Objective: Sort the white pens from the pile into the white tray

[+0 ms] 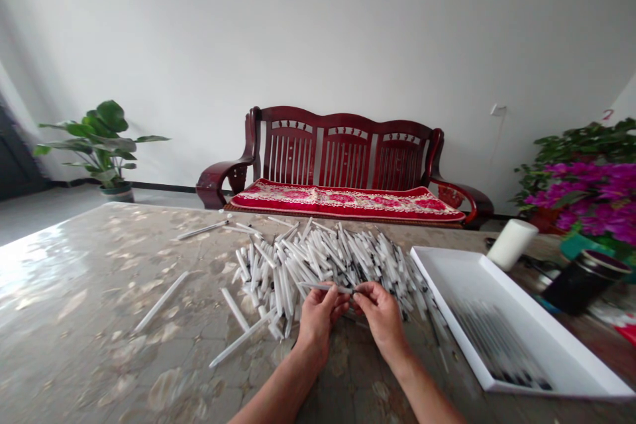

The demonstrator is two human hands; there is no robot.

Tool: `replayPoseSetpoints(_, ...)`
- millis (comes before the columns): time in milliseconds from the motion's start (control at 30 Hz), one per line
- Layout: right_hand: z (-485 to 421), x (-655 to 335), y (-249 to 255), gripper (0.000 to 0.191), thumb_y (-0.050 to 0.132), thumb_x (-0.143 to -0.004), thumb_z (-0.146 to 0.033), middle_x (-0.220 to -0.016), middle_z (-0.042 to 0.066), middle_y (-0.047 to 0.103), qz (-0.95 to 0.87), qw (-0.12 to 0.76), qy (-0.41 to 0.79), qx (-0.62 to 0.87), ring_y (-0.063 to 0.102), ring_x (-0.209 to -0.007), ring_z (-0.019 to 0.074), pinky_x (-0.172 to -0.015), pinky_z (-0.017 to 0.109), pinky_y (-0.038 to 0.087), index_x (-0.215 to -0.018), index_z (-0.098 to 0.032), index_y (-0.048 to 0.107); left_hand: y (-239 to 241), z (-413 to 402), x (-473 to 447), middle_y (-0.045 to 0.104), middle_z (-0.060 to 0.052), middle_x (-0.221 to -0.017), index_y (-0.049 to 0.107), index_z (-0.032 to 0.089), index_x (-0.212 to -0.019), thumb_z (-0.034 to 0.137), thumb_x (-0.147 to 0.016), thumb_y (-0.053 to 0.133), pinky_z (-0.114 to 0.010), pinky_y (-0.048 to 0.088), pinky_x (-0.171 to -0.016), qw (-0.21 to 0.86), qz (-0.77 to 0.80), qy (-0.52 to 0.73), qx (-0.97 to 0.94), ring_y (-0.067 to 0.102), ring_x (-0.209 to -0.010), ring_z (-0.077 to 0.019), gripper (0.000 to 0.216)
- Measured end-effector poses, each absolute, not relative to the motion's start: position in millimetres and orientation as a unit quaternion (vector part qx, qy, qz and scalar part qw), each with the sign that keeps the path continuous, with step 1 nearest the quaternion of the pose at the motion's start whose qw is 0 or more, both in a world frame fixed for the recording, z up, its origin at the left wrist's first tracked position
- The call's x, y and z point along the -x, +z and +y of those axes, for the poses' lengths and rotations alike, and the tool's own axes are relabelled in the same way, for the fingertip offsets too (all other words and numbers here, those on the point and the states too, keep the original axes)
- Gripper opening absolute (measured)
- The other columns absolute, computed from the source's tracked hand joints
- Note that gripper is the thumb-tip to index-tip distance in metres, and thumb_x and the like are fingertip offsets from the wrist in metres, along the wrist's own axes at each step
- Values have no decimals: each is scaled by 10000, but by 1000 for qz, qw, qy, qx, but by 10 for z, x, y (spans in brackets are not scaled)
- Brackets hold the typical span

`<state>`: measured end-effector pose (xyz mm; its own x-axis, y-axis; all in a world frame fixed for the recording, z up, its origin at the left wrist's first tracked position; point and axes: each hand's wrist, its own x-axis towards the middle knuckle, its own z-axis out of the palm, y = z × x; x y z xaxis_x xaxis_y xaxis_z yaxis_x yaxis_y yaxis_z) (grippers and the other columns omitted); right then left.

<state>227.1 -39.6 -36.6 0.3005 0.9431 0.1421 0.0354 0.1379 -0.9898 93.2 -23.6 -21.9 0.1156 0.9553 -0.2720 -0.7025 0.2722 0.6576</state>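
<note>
A big heap of white pen barrels [318,258] lies on the marble table [89,291], with black-tipped ones toward its right side. My left hand [318,315] and my right hand [380,311] meet just in front of the heap. Both pinch the same thin white pen [325,287], which lies level between their fingertips. The fingers of each hand are curled closed round it. A few single white barrels [161,301] lie scattered to the left of my hands.
A white tray [521,344] holding several dark pens lies at the right. Behind it stand a white roll [511,244] and a black jar [581,280]. Past the table are a red wooden bench [342,165], a green plant [102,142] and purple flowers [593,195].
</note>
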Motion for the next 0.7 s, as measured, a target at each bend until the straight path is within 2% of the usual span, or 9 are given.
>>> replayPoseSetpoints(233,-413,-2278,-320,303,732,-710,-469,-716,45,724,-486,590,304,569,654,-637,203,-604,293,523,-807,-182,707,-231,-236,-928,725,-15,-673,658,153,-769,315,-507,958,-230,569,-579,715,341,574,-205,719,-641,-167,430)
replayPoseSetpoints(367,-428,-2283,-322,286,662,-780,-475,-709,41,719,-525,562,251,587,652,-641,203,-581,277,504,-830,-195,699,-236,-239,-930,726,-17,-659,666,149,-753,366,-449,971,-234,567,-576,714,340,574,-213,712,-632,-165,482)
replayPoseSetpoints(500,-464,-2269,-285,277,553,-881,-466,-760,55,726,-583,527,165,595,667,-702,203,-625,268,491,-850,-212,660,-229,-266,-937,728,-20,-654,669,151,-735,395,-443,973,-239,569,-582,714,337,574,-219,712,-629,-164,487)
replayPoseSetpoints(700,-471,-2233,-286,427,359,-982,-512,-629,27,626,-627,476,87,610,589,-592,175,-561,253,393,-728,-232,559,-218,-305,-945,732,-27,-654,665,147,-746,445,-443,966,-239,565,-583,712,332,573,-234,707,-624,-158,520)
